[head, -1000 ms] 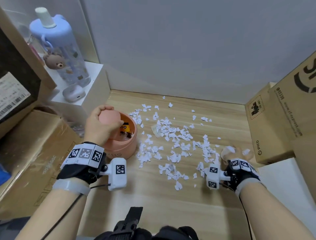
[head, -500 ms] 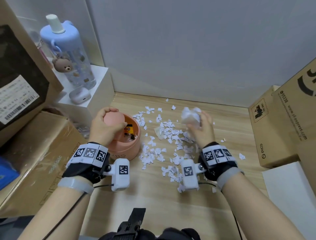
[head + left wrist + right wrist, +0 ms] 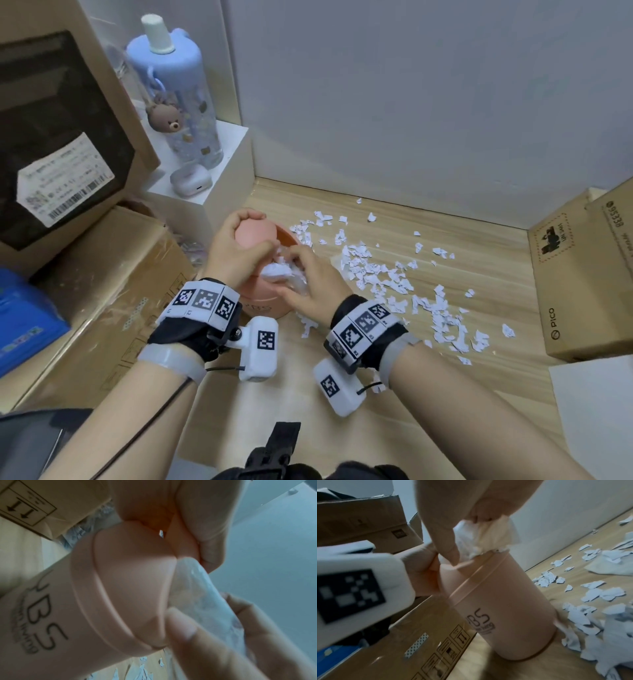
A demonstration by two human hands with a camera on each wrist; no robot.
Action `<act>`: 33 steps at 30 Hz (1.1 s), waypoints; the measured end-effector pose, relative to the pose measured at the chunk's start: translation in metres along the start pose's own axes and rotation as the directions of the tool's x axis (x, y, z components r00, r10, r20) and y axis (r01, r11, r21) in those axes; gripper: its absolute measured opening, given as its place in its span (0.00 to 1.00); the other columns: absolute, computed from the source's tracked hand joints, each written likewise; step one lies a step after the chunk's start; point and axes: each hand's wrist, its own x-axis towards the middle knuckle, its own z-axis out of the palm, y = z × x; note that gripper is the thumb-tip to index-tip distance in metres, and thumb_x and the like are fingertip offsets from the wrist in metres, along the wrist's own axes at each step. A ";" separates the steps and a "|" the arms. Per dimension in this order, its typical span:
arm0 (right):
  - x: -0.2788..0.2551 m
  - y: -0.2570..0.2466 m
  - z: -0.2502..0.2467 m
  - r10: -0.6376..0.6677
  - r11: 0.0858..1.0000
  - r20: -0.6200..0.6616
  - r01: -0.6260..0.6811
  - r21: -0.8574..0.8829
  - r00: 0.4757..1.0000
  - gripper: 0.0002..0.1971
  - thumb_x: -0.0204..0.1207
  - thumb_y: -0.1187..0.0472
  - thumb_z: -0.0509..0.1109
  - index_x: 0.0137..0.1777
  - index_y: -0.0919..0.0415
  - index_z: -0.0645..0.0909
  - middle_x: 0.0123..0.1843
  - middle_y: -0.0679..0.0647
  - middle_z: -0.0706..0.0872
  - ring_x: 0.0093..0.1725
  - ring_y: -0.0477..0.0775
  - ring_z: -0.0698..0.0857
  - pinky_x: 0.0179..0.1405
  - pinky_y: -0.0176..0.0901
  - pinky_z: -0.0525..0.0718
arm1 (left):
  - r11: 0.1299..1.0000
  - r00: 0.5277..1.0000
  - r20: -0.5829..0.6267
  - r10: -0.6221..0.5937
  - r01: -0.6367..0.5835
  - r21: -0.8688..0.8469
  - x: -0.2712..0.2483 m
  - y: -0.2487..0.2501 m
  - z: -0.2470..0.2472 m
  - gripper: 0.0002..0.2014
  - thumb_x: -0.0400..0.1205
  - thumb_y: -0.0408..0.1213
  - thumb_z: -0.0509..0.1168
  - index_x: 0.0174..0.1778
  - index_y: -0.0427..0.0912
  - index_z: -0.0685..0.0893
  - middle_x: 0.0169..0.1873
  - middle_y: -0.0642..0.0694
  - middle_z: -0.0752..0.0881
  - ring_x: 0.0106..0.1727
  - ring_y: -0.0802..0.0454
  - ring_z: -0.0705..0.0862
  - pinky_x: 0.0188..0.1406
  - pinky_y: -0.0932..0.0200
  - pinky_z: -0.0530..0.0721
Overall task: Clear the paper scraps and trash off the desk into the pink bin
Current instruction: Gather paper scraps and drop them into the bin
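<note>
A pink bin point(image 3: 263, 308) stands at the left of the wooden desk point(image 3: 342, 394). My left hand point(image 3: 236, 253) grips its pink lid point(image 3: 255, 233), which is tilted up off the rim. At the bin's mouth my right hand point(image 3: 308, 277) holds a crumpled white paper wad point(image 3: 279, 270). In the right wrist view the wad point(image 3: 484, 538) sits right over the rim of the bin point(image 3: 505, 608). The left wrist view shows the wad point(image 3: 192, 588) against the lid point(image 3: 133, 574). Several white paper scraps point(image 3: 376, 270) lie scattered to the right of the bin.
Cardboard boxes point(image 3: 102, 291) crowd the left side, touching the bin. A white box behind them carries a blue bottle point(image 3: 178, 96) and an earbud case point(image 3: 190, 180). More cardboard boxes point(image 3: 582, 274) close off the right. A wall runs along the desk's back.
My right hand picked up the white wad at the desk's right side and carried it left to the bin's mouth. The left hand kept hold of the lid.
</note>
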 end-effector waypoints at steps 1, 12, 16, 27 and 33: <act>-0.001 0.002 -0.003 0.033 0.999 0.032 -0.034 0.040 0.999 0.20 0.70 0.57 0.71 0.59 0.60 0.69 0.56 0.59 0.82 0.53 0.60 0.82 0.52 0.54 0.81 | 1.000 1.000 0.001 0.001 -0.001 -0.004 0.000 0.000 0.000 0.19 0.70 0.29 0.72 0.53 0.49 0.78 0.49 0.63 0.80 0.49 0.65 0.77 0.50 0.64 0.76; 0.026 0.000 -0.016 0.194 0.970 -0.012 -0.193 -0.149 0.981 0.07 0.74 0.47 0.66 0.44 0.45 0.84 0.52 0.45 0.79 0.58 0.51 0.69 0.50 0.48 0.57 | 0.999 0.999 0.016 0.032 -0.032 -0.021 0.003 -0.005 0.001 0.19 0.70 0.27 0.72 0.52 0.49 0.78 0.55 0.54 0.82 0.53 0.65 0.78 0.45 0.82 0.71; 0.037 -0.002 -0.009 0.454 0.891 -0.093 -0.448 0.078 0.886 0.22 0.61 0.50 0.77 0.46 0.49 0.66 0.51 0.49 0.71 0.45 0.54 0.75 0.36 0.46 0.73 | 1.000 0.999 0.022 0.027 -0.026 -0.012 0.004 -0.006 0.000 0.19 0.70 0.27 0.72 0.52 0.50 0.78 0.58 0.53 0.82 0.57 0.58 0.78 0.55 0.68 0.74; 0.012 0.000 -0.006 0.251 0.959 -0.182 -0.219 0.179 0.951 0.12 0.63 0.61 0.76 0.41 0.56 0.75 0.33 0.40 0.73 0.34 0.43 0.73 0.37 0.38 0.70 | 0.998 0.998 0.024 0.063 -0.063 0.011 0.005 -0.007 0.000 0.19 0.70 0.27 0.73 0.52 0.47 0.78 0.58 0.51 0.82 0.60 0.55 0.78 0.64 0.61 0.72; 0.003 -0.007 0.001 -0.037 0.980 0.032 0.042 -0.195 0.999 0.12 0.69 0.51 0.64 0.47 0.56 0.82 0.54 0.51 0.85 0.61 0.52 0.78 0.74 0.50 0.42 | 0.997 0.996 0.050 0.073 -0.074 0.022 0.003 -0.007 -0.003 0.19 0.70 0.28 0.73 0.53 0.47 0.77 0.58 0.52 0.82 0.57 0.61 0.78 0.56 0.78 0.71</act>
